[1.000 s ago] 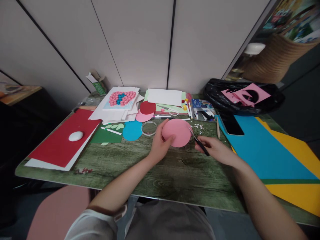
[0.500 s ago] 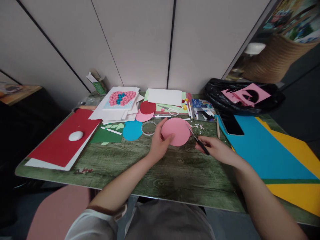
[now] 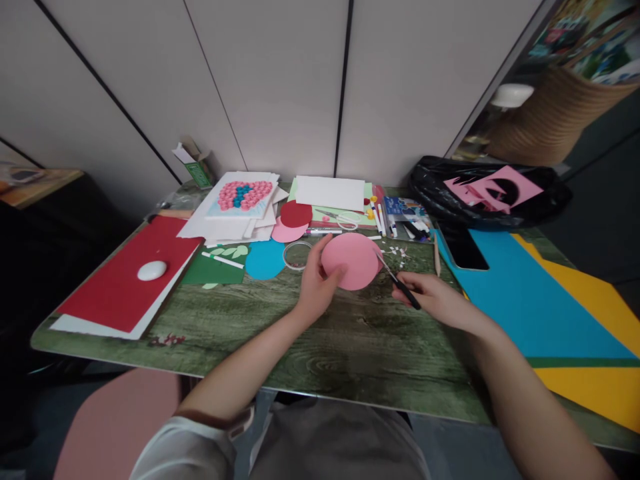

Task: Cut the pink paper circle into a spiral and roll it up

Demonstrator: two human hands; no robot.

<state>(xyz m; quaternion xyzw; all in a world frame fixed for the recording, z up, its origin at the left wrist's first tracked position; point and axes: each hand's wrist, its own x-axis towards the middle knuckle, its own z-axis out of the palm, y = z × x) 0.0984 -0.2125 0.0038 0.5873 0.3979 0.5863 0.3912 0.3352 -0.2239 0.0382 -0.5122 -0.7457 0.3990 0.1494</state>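
Slightly nearer the tape roll (image 3: 294, 267) than before, the pink paper circle (image 3: 354, 259) sits right of it, left edge clamped by the left hand (image 3: 317, 283); farther right, the right hand (image 3: 434, 297) clasps scissors (image 3: 400, 285).

Honestly nothing you can read here, the green box (image 3: 201, 175) at upper left's just blurry print.

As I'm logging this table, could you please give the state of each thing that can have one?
left hand: gripping pink circle
right hand: holding black-handled scissors
pink circle: cut round
black-handled scissors: blades at pink circle's edge
white-handled scissors: lying down
phone: screen dark
pink offcut: cut through, on black bag
green box: top open
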